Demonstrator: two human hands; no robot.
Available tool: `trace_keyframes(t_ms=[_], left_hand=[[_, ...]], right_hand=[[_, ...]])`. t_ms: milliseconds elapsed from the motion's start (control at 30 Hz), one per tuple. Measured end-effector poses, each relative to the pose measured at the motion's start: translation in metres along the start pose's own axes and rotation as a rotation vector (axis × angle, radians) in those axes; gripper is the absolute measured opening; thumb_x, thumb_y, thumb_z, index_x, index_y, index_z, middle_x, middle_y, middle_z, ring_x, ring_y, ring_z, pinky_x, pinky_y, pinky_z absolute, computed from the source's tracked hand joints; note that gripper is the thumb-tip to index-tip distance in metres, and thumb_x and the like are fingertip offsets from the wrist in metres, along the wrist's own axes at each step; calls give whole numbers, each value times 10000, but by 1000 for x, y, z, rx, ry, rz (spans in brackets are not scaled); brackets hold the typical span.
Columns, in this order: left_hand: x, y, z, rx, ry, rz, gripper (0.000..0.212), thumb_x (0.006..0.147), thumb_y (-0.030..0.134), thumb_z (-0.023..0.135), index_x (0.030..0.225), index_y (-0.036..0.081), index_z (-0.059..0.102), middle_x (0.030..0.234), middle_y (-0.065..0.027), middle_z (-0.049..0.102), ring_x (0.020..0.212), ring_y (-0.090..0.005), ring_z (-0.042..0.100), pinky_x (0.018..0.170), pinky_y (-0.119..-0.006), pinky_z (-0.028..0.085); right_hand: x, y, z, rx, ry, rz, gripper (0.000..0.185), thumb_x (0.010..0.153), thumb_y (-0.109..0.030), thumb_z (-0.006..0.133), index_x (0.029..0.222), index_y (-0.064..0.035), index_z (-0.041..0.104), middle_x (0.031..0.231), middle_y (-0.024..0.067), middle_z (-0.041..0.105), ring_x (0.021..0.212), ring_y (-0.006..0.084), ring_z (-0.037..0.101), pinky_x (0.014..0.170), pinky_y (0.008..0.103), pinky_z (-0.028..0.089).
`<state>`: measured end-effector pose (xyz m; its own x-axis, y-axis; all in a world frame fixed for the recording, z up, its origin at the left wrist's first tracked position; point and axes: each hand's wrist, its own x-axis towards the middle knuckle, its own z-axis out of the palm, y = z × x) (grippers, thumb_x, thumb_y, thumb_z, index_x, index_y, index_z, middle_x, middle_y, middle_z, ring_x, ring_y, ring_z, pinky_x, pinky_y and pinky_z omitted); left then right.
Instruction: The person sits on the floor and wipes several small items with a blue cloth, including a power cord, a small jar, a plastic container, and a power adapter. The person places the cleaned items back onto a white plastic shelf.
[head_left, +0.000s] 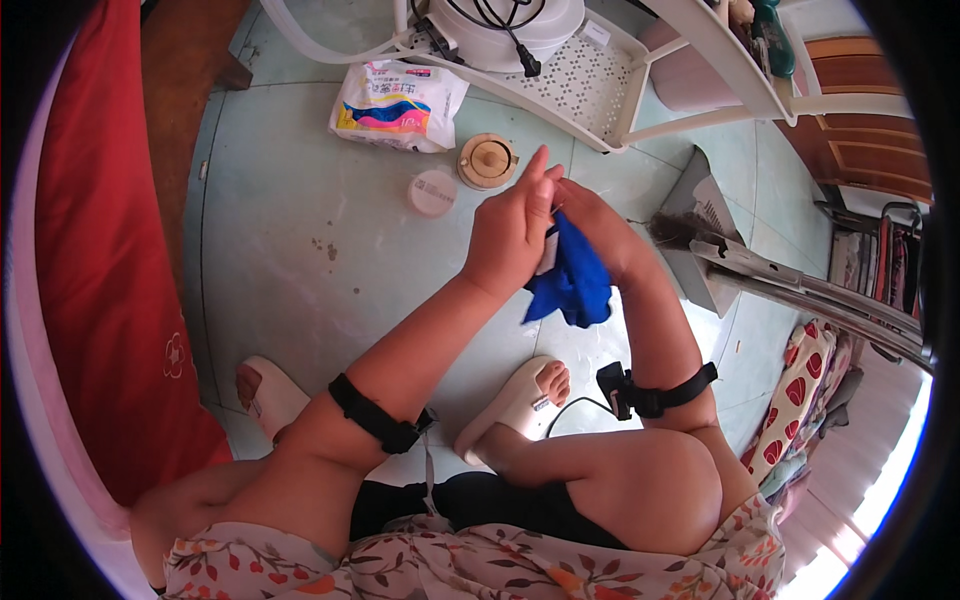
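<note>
A blue piece of cloth (574, 277) with a white tag hangs in loose folds beneath my two hands, above the tiled floor. My left hand (514, 225) grips its upper part from the left, with one finger pointing up and away. From the other side, my right hand (596, 225) has its fingers bent down on the same upper part. The fingertips of both hands meet there, and a thin, bright line shows between them, too small to name. How the fingers hold the cloth underneath is hidden.
Beyond my hands stand a round wooden-lidded container (487, 160), a small round tub (433, 193) and a white plastic package (399, 105). A white rack (600, 112) is behind them. On the right is a grey dustpan (709, 225) beside metal poles; red fabric (97, 247) hangs left.
</note>
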<state>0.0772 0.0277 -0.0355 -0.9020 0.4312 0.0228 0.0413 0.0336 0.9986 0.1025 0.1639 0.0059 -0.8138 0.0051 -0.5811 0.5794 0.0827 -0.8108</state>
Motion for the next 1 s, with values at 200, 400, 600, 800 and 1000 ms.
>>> trace_keyframes(t_ms=[200, 400, 600, 800, 1000], left_hand=[[4, -9, -2, 10, 3, -21, 475, 1062, 311, 357, 1393, -12, 461, 1148, -181, 686, 893, -149, 652, 833, -280, 501], [17, -6, 1, -79, 125, -35, 449, 1014, 366, 480, 1277, 12, 560, 901, -141, 712, 767, -243, 686, 705, -353, 526], [56, -7, -29, -742, 176, -515, 487, 960, 484, 567, 1004, 2, 615, 837, -70, 679, 743, -126, 631, 656, -272, 501], [57, -22, -38, -332, 250, -434, 431, 823, 268, 748, 1090, 8, 531, 1045, -112, 571, 905, -191, 604, 721, -299, 519], [55, -34, -20, 170, 186, -149, 531, 760, 5, 706, 1216, 20, 435, 1123, -186, 497, 1047, -370, 524, 898, -440, 452]], right_hand=[[0, -1, 2, 59, 39, 36, 398, 1008, -365, 508, 1152, -12, 624, 1029, 64, 638, 908, 116, 558, 822, 271, 462], [25, 6, -14, -20, 76, 1, 413, 979, -396, 559, 1015, -2, 679, 825, 31, 656, 742, 104, 558, 724, 273, 481], [60, -12, -65, -104, 226, -88, 295, 938, -276, 612, 1023, 3, 663, 896, 73, 681, 795, 126, 620, 758, 268, 504], [146, -48, -111, -1067, 743, -128, 563, 803, -318, 652, 1301, -86, 530, 1294, 180, 569, 1138, 331, 597, 927, 412, 502], [207, -44, -127, -1253, 738, -11, 735, 813, -316, 632, 1469, -144, 349, 1492, 154, 389, 1248, 329, 535, 982, 446, 485]])
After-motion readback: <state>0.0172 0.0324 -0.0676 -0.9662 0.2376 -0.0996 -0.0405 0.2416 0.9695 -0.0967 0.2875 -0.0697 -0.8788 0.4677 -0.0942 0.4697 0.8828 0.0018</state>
